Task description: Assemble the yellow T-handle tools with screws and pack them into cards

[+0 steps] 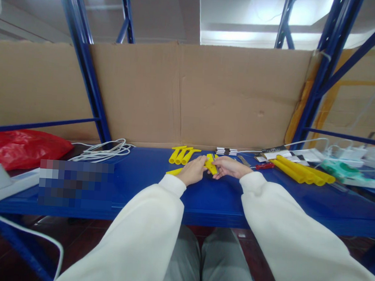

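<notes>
Both my hands meet low over the blue shelf top, pinching a small yellow plastic piece (211,165) between them. My left hand (194,171) is closed on its left side, with the fingertips partly hidden. From the other side, the fingers of my right hand (229,166) grip the same piece. Part of a yellow tube (174,172) shows beside my left hand, its other end covered. Behind that hand lie several yellow T-shaped pieces with tube bodies (182,156) in a row. A screwdriver with a red handle (264,166) rests just right of my right hand.
Several yellow tubes (301,170) lie at the right, near white packets (276,154) and a green-and-white item (349,171). Small black-and-white boxes (226,151) stand behind my hands. Coiled white cable (105,151), a red bag (26,146) and a power strip (11,186) occupy the left.
</notes>
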Demonstrator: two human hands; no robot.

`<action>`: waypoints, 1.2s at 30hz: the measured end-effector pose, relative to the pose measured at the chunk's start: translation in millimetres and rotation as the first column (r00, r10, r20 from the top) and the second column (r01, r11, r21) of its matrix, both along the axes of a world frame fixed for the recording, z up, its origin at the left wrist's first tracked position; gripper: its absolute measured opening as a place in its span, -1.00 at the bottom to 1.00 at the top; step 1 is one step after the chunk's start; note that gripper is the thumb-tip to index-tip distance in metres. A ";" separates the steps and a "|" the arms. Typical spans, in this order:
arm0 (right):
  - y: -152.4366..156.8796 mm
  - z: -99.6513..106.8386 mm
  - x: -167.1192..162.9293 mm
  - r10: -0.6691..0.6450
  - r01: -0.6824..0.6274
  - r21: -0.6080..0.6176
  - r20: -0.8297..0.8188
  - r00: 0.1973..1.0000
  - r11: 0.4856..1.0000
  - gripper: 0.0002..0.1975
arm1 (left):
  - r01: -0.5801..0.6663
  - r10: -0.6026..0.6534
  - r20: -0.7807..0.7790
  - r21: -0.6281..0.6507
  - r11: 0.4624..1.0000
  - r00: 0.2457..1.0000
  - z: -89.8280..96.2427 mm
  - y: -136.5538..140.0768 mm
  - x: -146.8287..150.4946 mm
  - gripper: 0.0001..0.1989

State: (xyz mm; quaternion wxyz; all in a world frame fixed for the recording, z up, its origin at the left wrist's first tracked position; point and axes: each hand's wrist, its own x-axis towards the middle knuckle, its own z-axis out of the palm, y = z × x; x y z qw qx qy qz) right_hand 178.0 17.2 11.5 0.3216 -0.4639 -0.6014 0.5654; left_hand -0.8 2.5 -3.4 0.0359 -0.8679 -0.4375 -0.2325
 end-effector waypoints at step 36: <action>-12.0 9.1 -4.6 0.051 -0.051 0.009 -0.019 0.999 0.999 -0.82 | -0.131 0.150 -0.191 0.105 0.986 0.970 6.8 -8.2 3.1 -0.52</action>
